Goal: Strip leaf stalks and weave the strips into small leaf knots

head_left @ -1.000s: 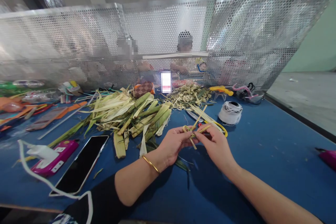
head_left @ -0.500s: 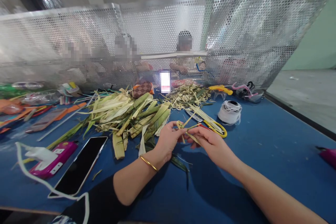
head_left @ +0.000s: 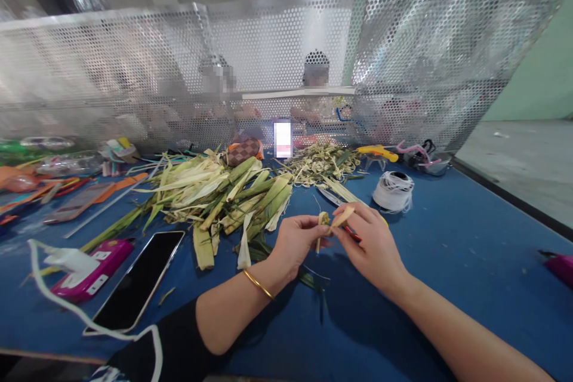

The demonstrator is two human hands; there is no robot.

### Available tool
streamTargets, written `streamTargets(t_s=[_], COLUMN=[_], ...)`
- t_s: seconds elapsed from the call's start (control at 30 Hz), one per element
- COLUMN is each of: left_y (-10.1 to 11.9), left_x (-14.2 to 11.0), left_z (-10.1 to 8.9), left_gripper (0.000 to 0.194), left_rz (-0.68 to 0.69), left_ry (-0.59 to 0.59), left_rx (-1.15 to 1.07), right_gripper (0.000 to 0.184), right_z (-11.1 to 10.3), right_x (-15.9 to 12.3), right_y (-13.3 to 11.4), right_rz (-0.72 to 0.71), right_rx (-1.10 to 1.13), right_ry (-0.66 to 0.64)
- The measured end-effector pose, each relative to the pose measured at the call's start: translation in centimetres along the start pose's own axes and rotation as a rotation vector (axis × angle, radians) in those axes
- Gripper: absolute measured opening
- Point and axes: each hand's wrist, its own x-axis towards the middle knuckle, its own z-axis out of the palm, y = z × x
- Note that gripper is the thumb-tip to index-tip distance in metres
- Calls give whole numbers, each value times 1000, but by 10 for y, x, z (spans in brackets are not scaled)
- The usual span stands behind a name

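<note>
My left hand [head_left: 293, 245] and my right hand [head_left: 371, 245] meet above the blue table [head_left: 447, 262], both pinching a small folded piece of pale yellow-green leaf strip [head_left: 329, 221]. The left fingers grip its lower knotted part and a short end hangs down. The right thumb and fingers fold the upper strip end. A gold bangle [head_left: 258, 283] sits on my left wrist. Yellow-handled scissors [head_left: 358, 234] lie on the table, mostly hidden behind my right hand.
A heap of green and pale palm leaves [head_left: 224, 191] lies left of the hands, a pile of cut strips [head_left: 320, 164] behind. A white string spool [head_left: 393, 191], a black phone [head_left: 136, 280], a pink box [head_left: 89, 268] and a perforated metal screen [head_left: 286, 65] with people behind it.
The long loose strip ends that stuck out between my hands have been folded in, leaving a compact bundle. My hands shifted slightly right, and the right hand now covers most of the scissors.
</note>
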Motion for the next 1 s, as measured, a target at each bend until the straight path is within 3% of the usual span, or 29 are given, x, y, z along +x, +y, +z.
streamTargets(t_s=[0.17, 0.27, 0.37, 0.53, 0.63, 0.87, 0.93, 1.0], left_y=[0, -2, -2, 3, 5, 2, 1, 2], left_x=[-2, -3, -2, 1, 2, 3, 3, 3], left_z=[1, 2, 2, -1, -2, -3, -4, -4], left_gripper=[23, 23, 16, 8, 8, 16, 21, 23], left_rz=[-34, -11, 9, -27, -44, -66, -55, -43], left_ry=[-91, -84, -10, 77, 77, 84, 77, 75], left_rx=[17, 68, 85, -30, -80, -125, -118, -110], right_gripper=[19, 20, 18, 16, 16, 24, 29, 31], right_z=[7, 10, 6, -8, -12, -9, -4, 2], right_x=[0, 0, 0, 2, 3, 0, -4, -8], right_y=[13, 15, 13, 11, 9, -3, -10, -14], right_rz=[356, 416, 330, -45, -163, -257, -246, -133], right_rx=[154, 179, 118, -154, -292, -492, -451, -308], right_ry=[-123, -156, -126, 79, 49, -40, -47, -56])
